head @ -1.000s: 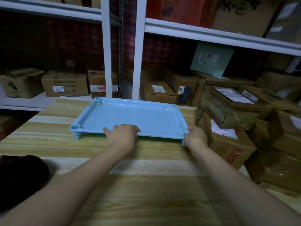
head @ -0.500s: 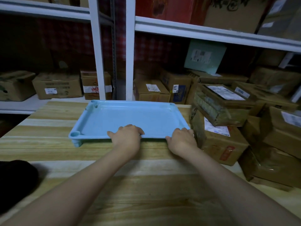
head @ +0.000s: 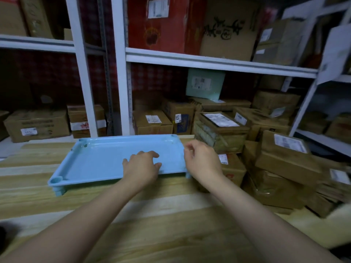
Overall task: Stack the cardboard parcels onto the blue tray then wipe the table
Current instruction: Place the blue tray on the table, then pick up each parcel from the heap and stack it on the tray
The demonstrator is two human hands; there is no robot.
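The blue tray (head: 98, 160) lies flat on the striped wooden table (head: 152, 221), with nothing inside it. My left hand (head: 141, 168) rests on the tray's near rim, fingers spread over the edge. Just off the tray's right end hovers my right hand (head: 201, 160), loosely curled and holding nothing. Several cardboard parcels are heaped at the table's right side, among them one with a white label on top (head: 221, 130) and another beside my right wrist (head: 232, 168).
White metal shelving (head: 209, 61) runs behind the table, loaded with more cardboard boxes (head: 36, 125). A red box (head: 157, 23) stands on the upper shelf. More parcels (head: 284, 154) are piled at the right. A dark object (head: 3, 232) shows at the lower left edge.
My right hand has let go of the tray's near right edge and lifted beside its right end. The view has tilted upward. My left hand stays on the near rim.
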